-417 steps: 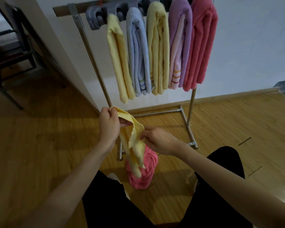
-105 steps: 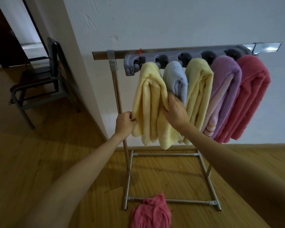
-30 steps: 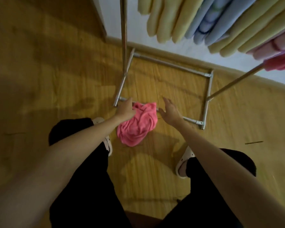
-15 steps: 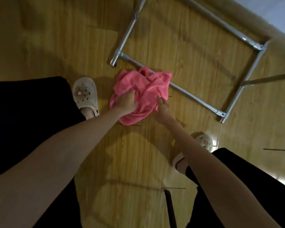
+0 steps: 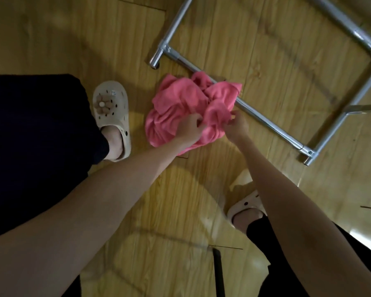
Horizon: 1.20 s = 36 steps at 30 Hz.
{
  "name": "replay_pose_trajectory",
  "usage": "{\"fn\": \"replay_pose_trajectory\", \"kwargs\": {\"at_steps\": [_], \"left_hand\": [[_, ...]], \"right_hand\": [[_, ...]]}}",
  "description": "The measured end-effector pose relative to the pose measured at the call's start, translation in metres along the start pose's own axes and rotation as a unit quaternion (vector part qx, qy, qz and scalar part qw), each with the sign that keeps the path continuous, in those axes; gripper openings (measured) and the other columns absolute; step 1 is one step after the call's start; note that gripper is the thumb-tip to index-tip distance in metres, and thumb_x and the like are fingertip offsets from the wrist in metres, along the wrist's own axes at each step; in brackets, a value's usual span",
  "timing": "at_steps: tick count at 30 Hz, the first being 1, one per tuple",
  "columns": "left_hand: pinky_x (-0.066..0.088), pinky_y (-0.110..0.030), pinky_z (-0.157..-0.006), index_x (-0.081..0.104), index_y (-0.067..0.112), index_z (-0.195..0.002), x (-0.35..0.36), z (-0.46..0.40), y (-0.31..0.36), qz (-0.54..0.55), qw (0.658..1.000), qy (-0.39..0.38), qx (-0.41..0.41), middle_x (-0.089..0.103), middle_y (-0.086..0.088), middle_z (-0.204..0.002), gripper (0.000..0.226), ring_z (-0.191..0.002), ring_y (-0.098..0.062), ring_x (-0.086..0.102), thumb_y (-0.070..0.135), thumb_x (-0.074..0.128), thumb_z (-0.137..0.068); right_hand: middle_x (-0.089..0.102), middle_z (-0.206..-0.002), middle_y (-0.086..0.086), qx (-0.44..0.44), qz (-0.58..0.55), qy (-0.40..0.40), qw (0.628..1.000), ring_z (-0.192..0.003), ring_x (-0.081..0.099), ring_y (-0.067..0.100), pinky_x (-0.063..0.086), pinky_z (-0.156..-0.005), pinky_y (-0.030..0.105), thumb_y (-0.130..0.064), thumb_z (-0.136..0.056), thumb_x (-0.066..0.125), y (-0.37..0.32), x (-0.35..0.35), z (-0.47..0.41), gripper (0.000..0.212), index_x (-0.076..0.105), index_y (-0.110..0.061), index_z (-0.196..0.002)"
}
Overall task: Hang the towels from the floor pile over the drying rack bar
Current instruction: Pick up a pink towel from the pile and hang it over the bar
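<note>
pink towel [image 5: 180,103] under both hands' grip

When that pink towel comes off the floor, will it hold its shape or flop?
Likely flop: the pink towel lies crumpled in soft folds. It probably drapes from wherever the left hand and right hand grip it. One edge lies on the rack base tube, so it might drag there.

Both arms reach down; left hand [image 5: 190,129] and right hand [image 5: 237,125] (fingers curled) pinch pink towel [image 5: 180,103].
</note>
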<state>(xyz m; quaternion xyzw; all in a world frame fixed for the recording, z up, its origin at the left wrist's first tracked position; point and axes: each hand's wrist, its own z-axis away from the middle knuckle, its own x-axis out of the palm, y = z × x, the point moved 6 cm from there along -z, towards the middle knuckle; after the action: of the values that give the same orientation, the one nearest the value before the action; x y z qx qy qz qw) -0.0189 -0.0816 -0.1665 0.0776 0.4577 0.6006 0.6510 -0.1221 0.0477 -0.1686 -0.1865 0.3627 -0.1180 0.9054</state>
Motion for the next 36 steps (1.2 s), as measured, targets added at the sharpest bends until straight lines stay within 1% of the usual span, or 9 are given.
{"fn": "replay_pose_trajectory", "kwargs": {"at_steps": [6, 9, 11, 13, 18, 23, 29, 33, 36], "left_hand": [[0.028, -0.029, -0.059, 0.055, -0.001, -0.080, -0.029, 0.048, 0.019, 0.110, 0.987, 0.118, 0.024, 0.053, -0.009, -0.068, 0.008, -0.066, -0.019, 0.047, 0.005, 0.052, -0.084], [0.042, -0.034, -0.069, 0.052, 0.026, -0.080, -0.054, 0.067, 0.013, 0.099, 0.979, 0.179, -0.013, 0.059, -0.003, -0.074, 0.005, -0.074, -0.024, 0.056, 0.021, 0.050, -0.081], [0.044, -0.035, -0.071, 0.052, 0.026, -0.081, -0.072, 0.081, 0.016, 0.124, 0.972, 0.192, -0.056, 0.059, -0.002, -0.079, 0.012, -0.079, -0.025, 0.057, 0.015, 0.054, -0.084], [0.043, -0.034, -0.070, 0.051, 0.017, -0.080, -0.090, 0.102, 0.033, 0.146, 0.968, 0.194, -0.058, 0.056, -0.004, -0.080, 0.012, -0.080, -0.025, 0.056, 0.006, 0.053, -0.085], [0.044, -0.031, -0.070, 0.052, 0.013, -0.087, -0.133, 0.165, 0.091, 0.158, 0.973, 0.170, 0.012, 0.058, -0.004, -0.086, 0.007, -0.081, -0.020, 0.056, 0.006, 0.051, -0.091], [0.043, -0.022, -0.067, 0.055, 0.016, -0.085, -0.187, 0.224, 0.149, 0.205, 0.959, 0.155, 0.116, 0.058, 0.009, -0.078, 0.011, -0.074, -0.007, 0.056, 0.007, 0.054, -0.090], [0.037, -0.023, -0.061, 0.053, 0.015, -0.076, -0.231, 0.292, 0.214, 0.318, 0.926, 0.144, 0.144, 0.052, 0.004, -0.071, 0.017, -0.064, -0.007, 0.048, 0.004, 0.049, -0.089], [0.038, -0.020, -0.059, 0.053, 0.015, -0.074, -0.250, 0.339, 0.257, 0.382, 0.899, 0.126, 0.174, 0.051, 0.003, -0.072, 0.021, -0.064, -0.006, 0.048, 0.005, 0.048, -0.092], [0.038, -0.028, -0.067, 0.054, 0.015, -0.070, -0.265, 0.366, 0.286, 0.425, 0.876, 0.125, 0.189, 0.052, 0.002, -0.070, 0.024, -0.070, -0.012, 0.049, 0.003, 0.049, -0.090]], "right_hand": [[0.055, -0.067, -0.001, -0.030, -0.026, -0.018, 0.999, -0.057, 0.046, 0.011, 0.030, -0.040, 0.006, -0.003, -0.082, 0.061, -0.009, -0.007, 0.044, 0.001, 0.060, -0.004, -0.081], [0.053, -0.065, -0.004, -0.071, -0.047, 0.007, 0.996, -0.058, 0.046, 0.014, 0.030, -0.046, 0.011, -0.004, -0.079, 0.065, -0.017, -0.019, 0.082, 0.016, 0.051, -0.010, -0.073], [0.059, -0.074, -0.001, -0.090, -0.064, 0.015, 0.994, -0.067, 0.053, 0.014, 0.036, -0.053, 0.017, -0.007, -0.080, 0.068, -0.024, -0.028, 0.110, 0.009, 0.059, -0.007, -0.080], [0.063, -0.081, 0.001, -0.117, -0.071, 0.021, 0.990, -0.074, 0.056, 0.012, 0.042, -0.058, 0.014, -0.010, -0.082, 0.068, -0.032, -0.037, 0.141, 0.008, 0.063, -0.004, -0.084], [0.056, -0.086, -0.004, -0.174, -0.058, 0.061, 0.981, -0.093, 0.056, 0.024, 0.046, -0.083, 0.034, -0.011, -0.081, 0.068, -0.052, -0.070, 0.210, 0.009, 0.066, -0.005, -0.088], [0.060, -0.092, 0.013, -0.220, -0.092, 0.143, 0.961, -0.088, 0.056, 0.025, 0.046, -0.076, 0.035, -0.010, -0.081, 0.067, -0.076, -0.124, 0.262, 0.012, 0.062, 0.001, -0.083], [0.060, -0.082, -0.002, -0.252, -0.148, 0.176, 0.940, -0.078, 0.056, 0.014, 0.041, -0.073, 0.023, -0.013, -0.076, 0.060, -0.089, -0.171, 0.327, 0.012, 0.059, -0.008, -0.087], [0.061, -0.076, 0.001, -0.263, -0.196, 0.206, 0.922, -0.073, 0.061, 0.020, 0.049, -0.071, 0.030, -0.002, -0.077, 0.070, -0.085, -0.185, 0.358, 0.019, 0.056, -0.014, -0.082], [0.060, -0.067, -0.001, -0.256, -0.239, 0.176, 0.920, -0.060, 0.057, 0.001, 0.046, -0.062, 0.017, 0.001, -0.077, 0.072, -0.082, -0.184, 0.376, 0.016, 0.065, -0.005, -0.090]]}}
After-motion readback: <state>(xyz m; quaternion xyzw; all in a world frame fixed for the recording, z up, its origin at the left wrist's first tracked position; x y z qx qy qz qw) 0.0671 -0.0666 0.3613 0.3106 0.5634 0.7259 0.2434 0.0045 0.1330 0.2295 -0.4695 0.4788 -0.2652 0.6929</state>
